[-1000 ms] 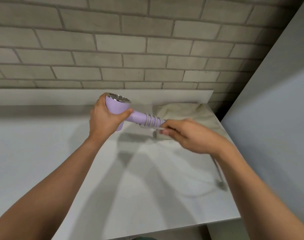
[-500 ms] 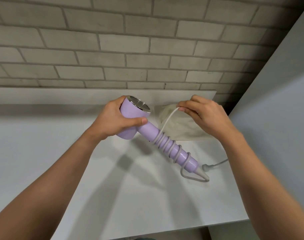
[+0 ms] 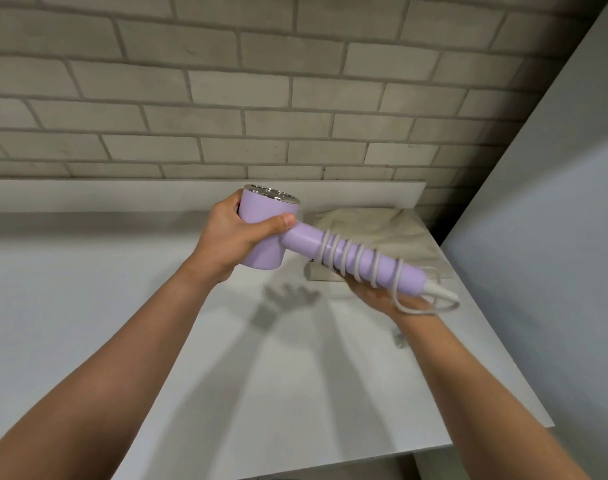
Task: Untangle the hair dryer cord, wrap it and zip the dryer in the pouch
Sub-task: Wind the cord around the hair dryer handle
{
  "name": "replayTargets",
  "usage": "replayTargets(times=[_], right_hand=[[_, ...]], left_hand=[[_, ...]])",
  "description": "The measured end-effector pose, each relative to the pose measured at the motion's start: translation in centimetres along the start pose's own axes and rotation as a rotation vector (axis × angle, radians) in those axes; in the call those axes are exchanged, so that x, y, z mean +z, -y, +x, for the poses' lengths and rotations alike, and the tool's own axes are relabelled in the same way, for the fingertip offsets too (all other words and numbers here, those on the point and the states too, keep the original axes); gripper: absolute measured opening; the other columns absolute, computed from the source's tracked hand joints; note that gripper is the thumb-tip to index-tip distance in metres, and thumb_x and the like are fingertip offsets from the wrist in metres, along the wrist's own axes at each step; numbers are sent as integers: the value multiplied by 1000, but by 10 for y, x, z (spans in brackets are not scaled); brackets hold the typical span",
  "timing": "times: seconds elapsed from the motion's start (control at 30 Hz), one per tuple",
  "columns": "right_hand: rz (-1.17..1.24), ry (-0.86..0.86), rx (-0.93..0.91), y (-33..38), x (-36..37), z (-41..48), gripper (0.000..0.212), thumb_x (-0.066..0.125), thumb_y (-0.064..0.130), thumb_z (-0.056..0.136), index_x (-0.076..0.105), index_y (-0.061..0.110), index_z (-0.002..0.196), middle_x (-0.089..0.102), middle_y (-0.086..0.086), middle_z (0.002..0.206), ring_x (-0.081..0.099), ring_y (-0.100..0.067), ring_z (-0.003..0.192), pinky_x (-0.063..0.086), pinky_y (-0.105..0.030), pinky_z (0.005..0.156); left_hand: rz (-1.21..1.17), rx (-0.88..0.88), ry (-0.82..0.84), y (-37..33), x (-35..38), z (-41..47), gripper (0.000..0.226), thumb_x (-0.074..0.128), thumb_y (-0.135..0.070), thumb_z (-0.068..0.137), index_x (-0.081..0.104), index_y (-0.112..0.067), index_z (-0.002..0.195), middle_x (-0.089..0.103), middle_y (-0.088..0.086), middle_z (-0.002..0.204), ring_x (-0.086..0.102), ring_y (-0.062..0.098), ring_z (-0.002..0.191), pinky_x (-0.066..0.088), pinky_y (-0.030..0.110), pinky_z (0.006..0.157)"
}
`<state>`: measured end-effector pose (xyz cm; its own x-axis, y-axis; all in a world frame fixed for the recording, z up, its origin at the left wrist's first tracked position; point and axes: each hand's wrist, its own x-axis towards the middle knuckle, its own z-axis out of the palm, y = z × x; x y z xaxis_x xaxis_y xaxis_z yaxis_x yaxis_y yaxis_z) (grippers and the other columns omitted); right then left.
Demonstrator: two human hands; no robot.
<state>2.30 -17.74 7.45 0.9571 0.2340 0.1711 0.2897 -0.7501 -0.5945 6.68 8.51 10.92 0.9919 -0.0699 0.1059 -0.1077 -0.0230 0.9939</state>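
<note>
A wall of pale grey-beige bricks (image 3: pixel 261 81) with darker joints rises beyond the fingers (image 3: pixel 226 211) of the left hand (image 3: pixel 233 239). A low white ledge (image 3: pixel 122 195) runs along its foot, just behind those fingers. Below them spreads a white countertop (image 3: pixel 88 306), crossed by soft grey shadows (image 3: pixel 285 303). Well to the right of the right hand (image 3: pixel 382 296) and its fingers stands a plain grey-blue panel (image 3: pixel 555 237), upright along the countertop's right edge.

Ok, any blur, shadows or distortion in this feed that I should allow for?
Head view: the wide lens bows the brick wall; the right hand and cord loop under the hair dryer are motion-blurred, the left hand sharp; several fanned shadows cross the counter; the dryer's metal rim glints.
</note>
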Motion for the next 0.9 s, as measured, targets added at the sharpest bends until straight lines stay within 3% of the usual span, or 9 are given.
replayTargets(times=[0.03,0.1,0.17,0.27,0.4,0.53,0.63,0.77,0.9], right_hand=[[56,11,22,2,9,-3,48,29,34,112,26,32,160,66,22,107,68,5,99,48,-23,99],[-99,60,-10,17,27,-7,39,36,46,110,50,40,146,59,29,135,59,1,113,46,-34,106],[-215,143,-139,23,30,-10,36,37,52,108,56,39,135,64,35,119,57,-2,91,52,-36,96],[-73,272,-72,39,20,-17,36,37,53,108,63,30,120,66,26,87,57,-1,76,54,-34,87],[-101,357,-116,58,-7,-22,30,43,40,109,61,21,123,66,25,128,63,-1,99,48,-23,90],[-232,304,-169,71,-42,-18,25,46,36,108,64,24,120,65,13,88,57,-2,80,44,-23,72],[-343,235,-167,71,-59,-8,19,50,35,106,65,23,109,57,11,72,51,-7,65,43,-35,65],[-456,20,-274,71,-69,1,21,53,38,104,69,25,107,72,7,92,65,-23,82,54,-43,66],[-471,-122,-317,57,-76,14,27,54,45,103,73,29,115,70,11,101,67,-20,89,50,-34,64]], left_hand=[[-3,-18,-46,3,2,2,63,94,-41,56,70,-14,108,77,4,104,74,20,91,63,35,75],[-2,-52,-149,9,5,7,63,93,-46,55,71,-17,106,77,1,103,75,23,94,64,43,80],[37,-71,-248,13,5,11,63,92,-52,53,70,-20,103,76,-2,100,74,20,91,63,44,80],[112,-61,-347,18,2,15,62,91,-55,54,67,-22,100,73,-6,97,71,16,88,62,41,79],[240,-6,-432,23,-3,16,63,92,-53,59,62,-19,103,69,-6,100,68,18,92,59,37,77],[356,43,-373,26,-5,11,64,91,-54,59,59,-24,106,68,-10,103,66,19,99,57,36,81],[440,37,-289,24,-3,6,73,84,-64,52,57,-30,111,67,-13,108,64,18,104,57,43,87],[570,63,-134,15,-4,-3,68,84,-64,52,56,-31,106,66,-15,102,64,16,99,58,43,81],[598,123,-9,2,-10,-9,58,92,-52,60,62,-28,103,69,-13,96,66,13,93,57,34,74]])
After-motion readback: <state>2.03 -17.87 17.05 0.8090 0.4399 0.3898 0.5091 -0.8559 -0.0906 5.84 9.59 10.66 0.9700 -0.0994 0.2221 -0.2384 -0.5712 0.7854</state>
